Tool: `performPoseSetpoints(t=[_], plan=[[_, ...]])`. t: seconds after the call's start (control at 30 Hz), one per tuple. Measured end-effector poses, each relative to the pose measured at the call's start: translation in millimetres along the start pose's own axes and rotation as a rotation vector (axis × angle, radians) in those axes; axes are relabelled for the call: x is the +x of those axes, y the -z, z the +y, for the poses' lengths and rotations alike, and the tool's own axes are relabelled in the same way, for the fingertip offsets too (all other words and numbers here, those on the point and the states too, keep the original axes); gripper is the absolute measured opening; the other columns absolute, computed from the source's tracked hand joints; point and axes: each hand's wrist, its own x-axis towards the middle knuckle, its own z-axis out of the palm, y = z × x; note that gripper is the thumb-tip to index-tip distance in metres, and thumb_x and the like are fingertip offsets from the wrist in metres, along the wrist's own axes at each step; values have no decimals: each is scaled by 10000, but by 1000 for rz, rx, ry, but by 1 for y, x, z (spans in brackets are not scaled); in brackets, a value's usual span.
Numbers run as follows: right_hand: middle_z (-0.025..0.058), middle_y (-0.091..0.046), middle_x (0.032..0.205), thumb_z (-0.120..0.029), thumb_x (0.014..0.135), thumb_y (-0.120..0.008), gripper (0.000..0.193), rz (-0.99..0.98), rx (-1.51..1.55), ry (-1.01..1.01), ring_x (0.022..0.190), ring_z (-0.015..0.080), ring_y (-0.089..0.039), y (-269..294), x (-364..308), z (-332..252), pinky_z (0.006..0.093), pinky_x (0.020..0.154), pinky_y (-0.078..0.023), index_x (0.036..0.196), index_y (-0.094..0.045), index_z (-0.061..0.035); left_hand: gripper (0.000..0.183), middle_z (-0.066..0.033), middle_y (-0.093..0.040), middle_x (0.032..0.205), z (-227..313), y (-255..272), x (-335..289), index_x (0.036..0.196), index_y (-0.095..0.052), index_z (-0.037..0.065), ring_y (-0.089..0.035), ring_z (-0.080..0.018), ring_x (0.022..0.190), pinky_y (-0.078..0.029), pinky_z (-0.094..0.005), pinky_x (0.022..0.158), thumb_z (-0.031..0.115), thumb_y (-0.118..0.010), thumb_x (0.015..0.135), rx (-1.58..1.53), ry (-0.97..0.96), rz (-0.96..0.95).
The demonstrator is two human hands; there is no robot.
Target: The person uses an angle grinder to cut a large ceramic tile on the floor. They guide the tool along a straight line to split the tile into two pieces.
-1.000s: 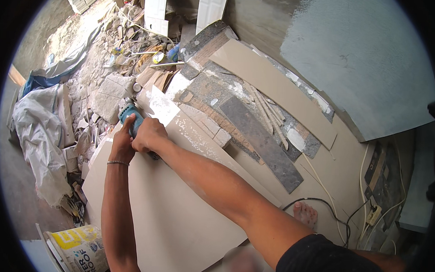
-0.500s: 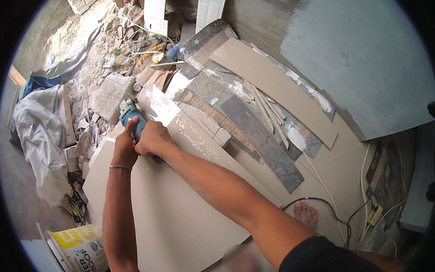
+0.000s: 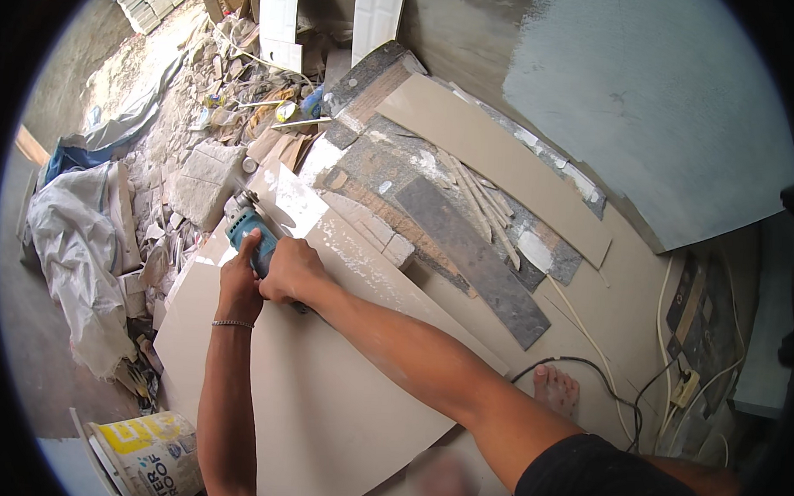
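A teal angle grinder (image 3: 251,231) is held in both hands, its metal head pointing away from me. My left hand (image 3: 239,284) is closed round its near left side, the thumb along the body. From the right, my right hand (image 3: 293,270) grips the body as well, close against the left. Beneath them lies a large beige tile (image 3: 330,403), tilted across the floor, with a white patch (image 3: 300,205) and flaking white marks at its far end. The grinder's head is over the tile's far left edge; I cannot tell whether the disc touches it.
Rubble (image 3: 202,184) and a white sack (image 3: 73,263) lie to the left. A bucket (image 3: 149,449) stands at lower left. Right of the tile are a dark plank-shaped tile (image 3: 475,259), a long beige strip (image 3: 496,160), and a black cable (image 3: 577,362) near my bare foot (image 3: 555,392).
Both hands and the grinder have shifted slightly right and toward me along the tile. The grip looks the same.
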Motion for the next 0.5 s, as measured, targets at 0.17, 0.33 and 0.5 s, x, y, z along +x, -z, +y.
performPoseSetpoints(t=[0.17,0.33,0.5], plan=[[265,-728,1205,-357,746,-901,633,7,4,-5,1157,347,-726,4,-10,4,373,980,-605,1137,-684,91,414,49,-511,672,-2,-12,-14,908,-666,84,-453,-76,474,-349,-266,434,444,-862,858,-34,-20,43],[258,-726,1217,-361,746,-902,639,4,-1,-31,1166,341,-722,5,-18,5,374,982,-603,1146,-683,86,403,45,-539,684,2,-13,-26,916,-672,81,-478,-74,485,-358,-259,437,434,-859,865,14,26,39],[255,-725,1220,-360,751,-902,634,0,9,-22,1171,338,-721,6,-22,8,376,986,-603,1150,-684,81,399,46,-539,681,-1,-16,-29,930,-684,76,-474,-69,483,-359,-258,437,432,-855,870,-4,2,40]])
